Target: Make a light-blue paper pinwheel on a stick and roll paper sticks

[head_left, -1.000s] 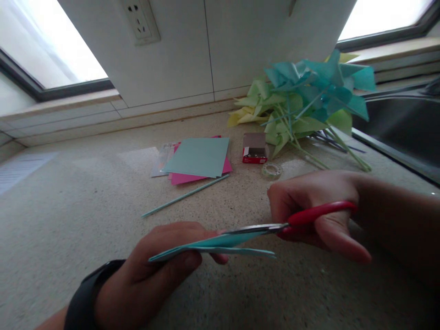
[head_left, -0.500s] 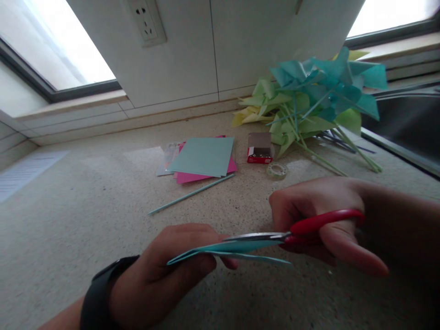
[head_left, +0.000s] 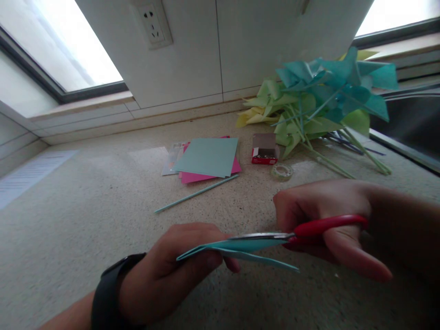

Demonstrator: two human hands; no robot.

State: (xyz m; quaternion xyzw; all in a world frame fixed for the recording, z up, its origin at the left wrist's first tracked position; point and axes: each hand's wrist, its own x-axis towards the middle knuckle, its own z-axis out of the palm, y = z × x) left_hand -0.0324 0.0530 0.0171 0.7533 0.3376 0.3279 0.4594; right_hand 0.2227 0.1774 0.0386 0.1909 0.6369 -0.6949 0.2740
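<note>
Head view, lower centre of the frame: left hand (head_left: pixel 172 270), black watch (head_left: pixel 110 293) on the wrist, pinched shut on a folded teal paper (head_left: pixel 233 250) held edge-on just above the speckled bench (head_left: pixel 68 220). To its right, right hand (head_left: pixel 326 220) closed through the red handles of scissors (head_left: pixel 295 233), blades lying along the paper's upper fold, nearly together. Mid frame beyond: thin teal stick (head_left: pixel 195 194) lying slantwise, stack of teal and pink sheets (head_left: pixel 208 158) behind it, small red box (head_left: pixel 264 149) to the right, tape roll (head_left: pixel 282 172) just in front of the box. Upper right: heap of teal and green paper pinwheels (head_left: pixel 323 96) on sticks. Upper left centre: wall socket (head_left: pixel 153 23).
</note>
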